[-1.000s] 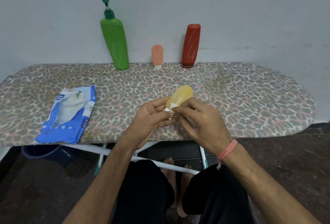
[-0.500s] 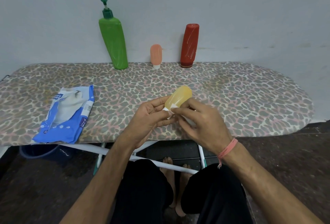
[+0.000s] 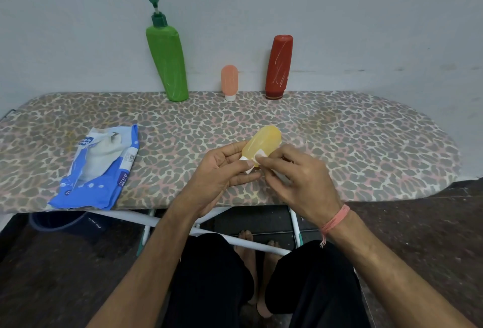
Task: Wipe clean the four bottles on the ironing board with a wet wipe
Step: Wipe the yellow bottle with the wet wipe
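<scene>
three bottles (image 3: 229,82) lining far edge, wipes pack (image 3: 99,168) left, bare board (image 3: 352,145) right

Leopard-print fabric ironing board (image 3: 339,145); green plastic pump btl (image 3: 167,64), pink tube (image 3: 229,79), red btl (image 3: 278,66), yellow btl (image 3: 261,142); blue/white wipes pack (image 3: 99,168).

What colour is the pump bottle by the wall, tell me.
Green pump bottle, with a darker green pump; head view.

I can't see the yellow bottle's (image 3: 261,142) cap end; both hands cover it. Most of the wet wipe (image 3: 261,154) hides under the right hand's fingers (image 3: 271,162). The wipe pack's (image 3: 99,168) small print is unreadable.
</scene>
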